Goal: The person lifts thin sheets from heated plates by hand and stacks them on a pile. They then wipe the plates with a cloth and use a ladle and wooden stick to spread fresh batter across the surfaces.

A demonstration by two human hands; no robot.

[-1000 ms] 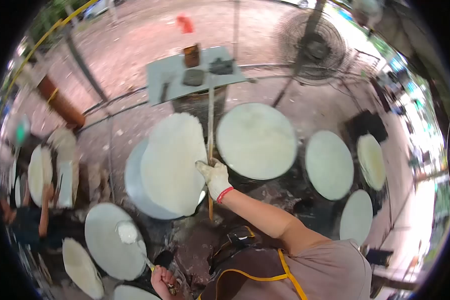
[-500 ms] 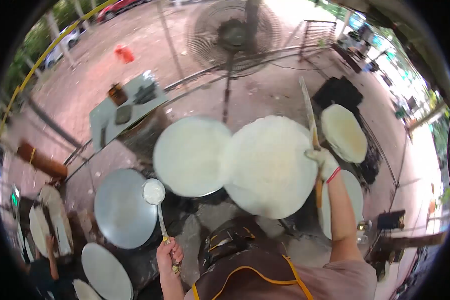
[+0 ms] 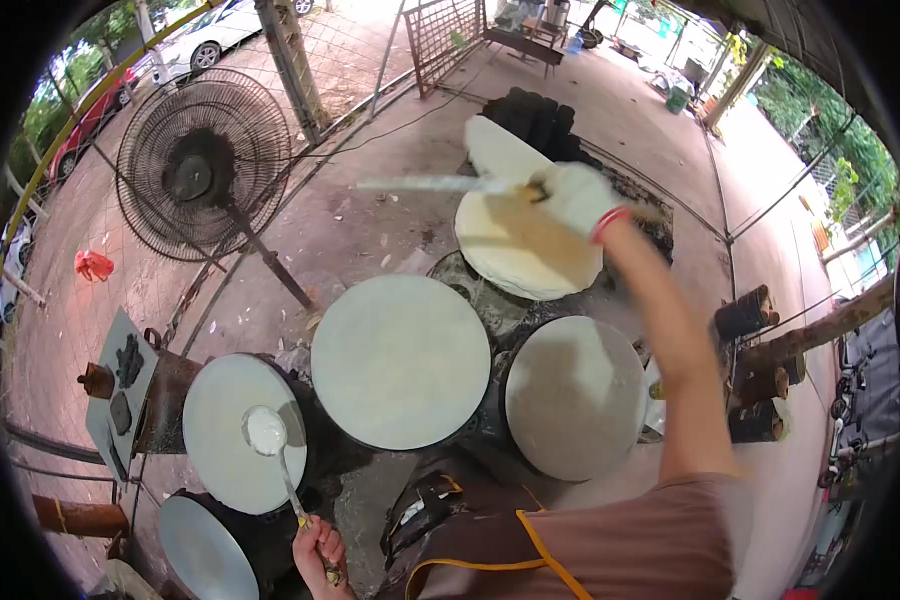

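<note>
My right hand (image 3: pixel 577 196), in a white glove with a red wristband, grips a long flat stick (image 3: pixel 440 184) held out to the left above a round pale rice sheet (image 3: pixel 523 243) lying at the far right. My left hand (image 3: pixel 317 552) holds a ladle (image 3: pixel 267 430) with white batter in its bowl, hovering over the left round steamer top (image 3: pixel 232 430). A middle steamer top (image 3: pixel 400 360) carries a pale sheet. The right steamer top (image 3: pixel 573 395) looks grey and bare.
A standing fan (image 3: pixel 205 165) is at the back left. A small grey table (image 3: pixel 120 390) with dark items stands at left. Another round top (image 3: pixel 205 545) sits at bottom left. Stacked logs (image 3: pixel 755 375) lie at right. My apron (image 3: pixel 490 545) fills the bottom.
My right hand swung right and away with the stick, carrying the rice sheet from the left steamer to the far right spot. My view turned right. The ladle stayed over the left steamer top.
</note>
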